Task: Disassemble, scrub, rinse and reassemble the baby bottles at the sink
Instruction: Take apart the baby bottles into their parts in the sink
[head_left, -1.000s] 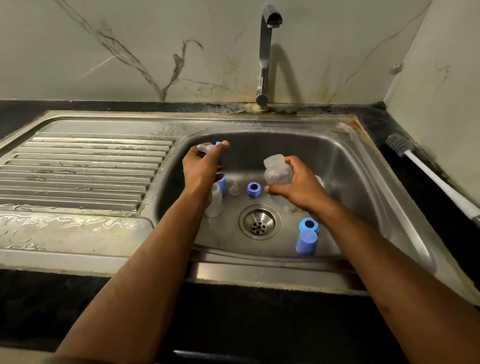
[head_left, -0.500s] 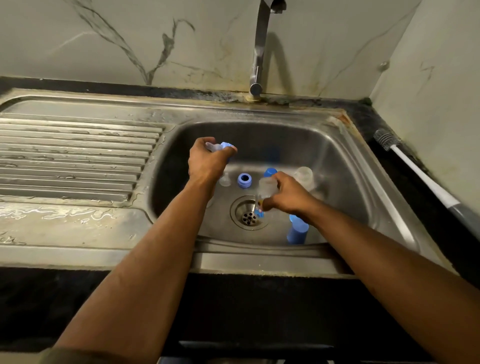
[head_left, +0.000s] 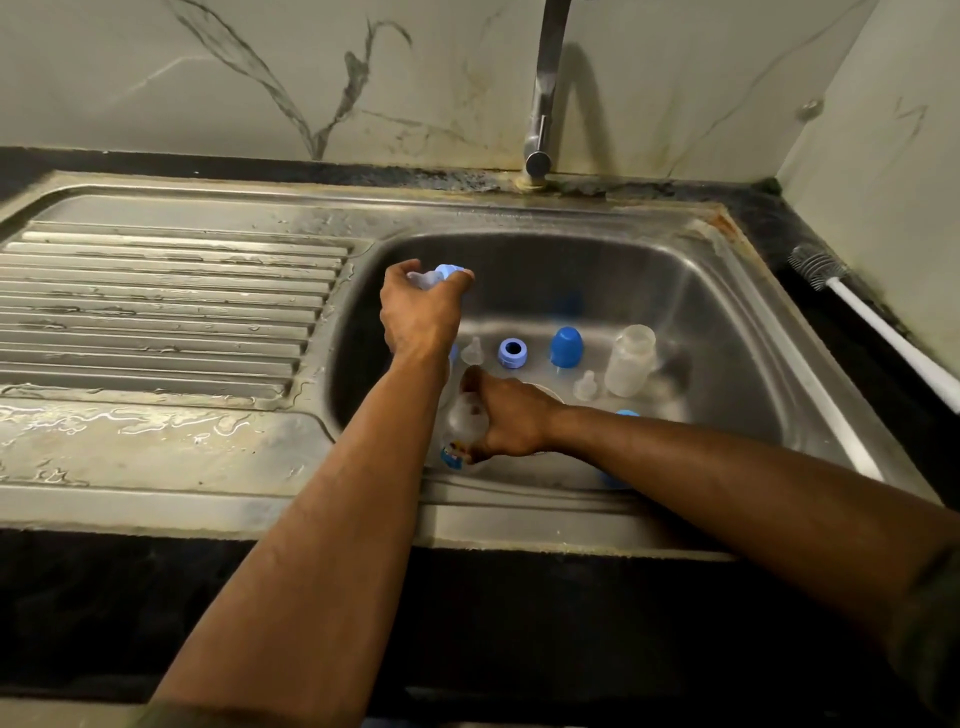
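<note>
Low in the sink (head_left: 727, 322), just in front of the drain, the right hand (head_left: 511, 421) grips a clear bottle (head_left: 465, 423) with a coloured print near its base; the bottle is tilted, its mouth pointing away from the person. Right of the drain, a blue part (head_left: 626, 414) peeks out behind the right forearm. Beyond the drain stand a small clear teat (head_left: 587, 387) and an upright clear bottle (head_left: 631, 358), then, leftward, a blue cap (head_left: 566, 347), a blue ring (head_left: 512, 353) and another teat (head_left: 472, 352). Above and left of the drain the left hand (head_left: 421, 312) is curled round a pale blue ring with a clear teat (head_left: 439, 274). Further off, right of the sink, a brush (head_left: 852, 306) lies on the dark counter. The tap (head_left: 543, 93) rises behind the drain.
</note>
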